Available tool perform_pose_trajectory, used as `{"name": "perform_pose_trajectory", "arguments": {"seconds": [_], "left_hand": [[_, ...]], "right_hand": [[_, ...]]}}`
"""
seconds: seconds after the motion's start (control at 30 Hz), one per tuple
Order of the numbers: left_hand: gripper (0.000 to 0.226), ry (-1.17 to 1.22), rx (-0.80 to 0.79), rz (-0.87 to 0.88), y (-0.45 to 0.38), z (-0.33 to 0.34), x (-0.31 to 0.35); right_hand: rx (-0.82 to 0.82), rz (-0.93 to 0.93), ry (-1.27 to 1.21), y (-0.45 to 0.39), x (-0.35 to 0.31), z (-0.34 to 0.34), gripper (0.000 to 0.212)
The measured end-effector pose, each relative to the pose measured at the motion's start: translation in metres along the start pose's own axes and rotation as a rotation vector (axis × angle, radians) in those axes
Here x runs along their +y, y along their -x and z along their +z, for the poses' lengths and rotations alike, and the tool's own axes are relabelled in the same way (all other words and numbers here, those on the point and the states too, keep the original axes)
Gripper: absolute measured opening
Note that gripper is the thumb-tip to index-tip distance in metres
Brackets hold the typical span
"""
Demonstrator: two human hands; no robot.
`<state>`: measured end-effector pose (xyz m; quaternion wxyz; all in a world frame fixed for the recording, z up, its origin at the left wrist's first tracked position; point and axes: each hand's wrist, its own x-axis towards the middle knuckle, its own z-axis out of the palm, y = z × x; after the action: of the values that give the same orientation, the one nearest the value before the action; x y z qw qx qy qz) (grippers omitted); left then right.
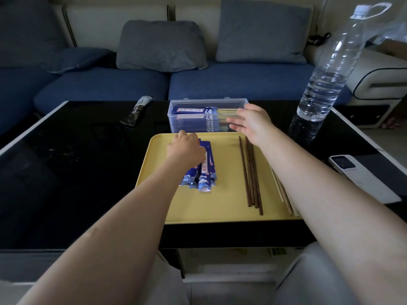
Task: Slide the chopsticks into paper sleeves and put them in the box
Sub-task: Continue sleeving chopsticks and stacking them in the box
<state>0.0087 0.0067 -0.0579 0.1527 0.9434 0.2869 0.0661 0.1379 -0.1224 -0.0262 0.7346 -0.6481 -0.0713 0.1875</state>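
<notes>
The blue paper sleeves (201, 170) at frame centre are being gripped by the left hand (186, 148); several could be dragged off together. The right hand (247, 121), fingers spread, is being held beside the box (207, 103); the chopsticks (251, 172) are lying right of centre.

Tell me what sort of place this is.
Most likely a home living room: a blue sofa with grey cushions stands behind a low, glossy black coffee table, and a remote control lies on the table's right side.
</notes>
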Motion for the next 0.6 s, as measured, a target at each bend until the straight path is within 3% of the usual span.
{"name": "perform_pose_trajectory", "arguments": {"seconds": [0.1,0.17,0.23,0.33,0.43,0.6], "left_hand": [[0.038,-0.01,-0.039,-0.012,-0.001,-0.001,-0.001],[0.039,-0.036,-0.076,-0.021,0.0,-0.002,-0.001],[0.039,-0.055,-0.091,-0.026,0.002,-0.003,0.0],[0.039,-0.072,-0.104,-0.04,0.006,-0.005,0.001],[0.041,-0.103,-0.135,-0.028,0.01,-0.009,0.002],[0.043,-0.124,-0.162,0.009,0.021,-0.012,0.003]], "right_hand": [[-0.039,-0.041,0.395,0.011,0.007,0.005,0.024],[-0.176,-0.019,0.754,0.019,0.015,0.01,0.017],[-0.348,0.095,1.014,0.026,0.024,0.018,0.022],[-0.486,0.175,1.342,0.039,0.029,0.029,0.047],[-0.531,0.134,1.479,0.051,0.029,0.035,0.05],[-0.483,0.156,1.42,0.06,0.03,0.032,0.029]]}}
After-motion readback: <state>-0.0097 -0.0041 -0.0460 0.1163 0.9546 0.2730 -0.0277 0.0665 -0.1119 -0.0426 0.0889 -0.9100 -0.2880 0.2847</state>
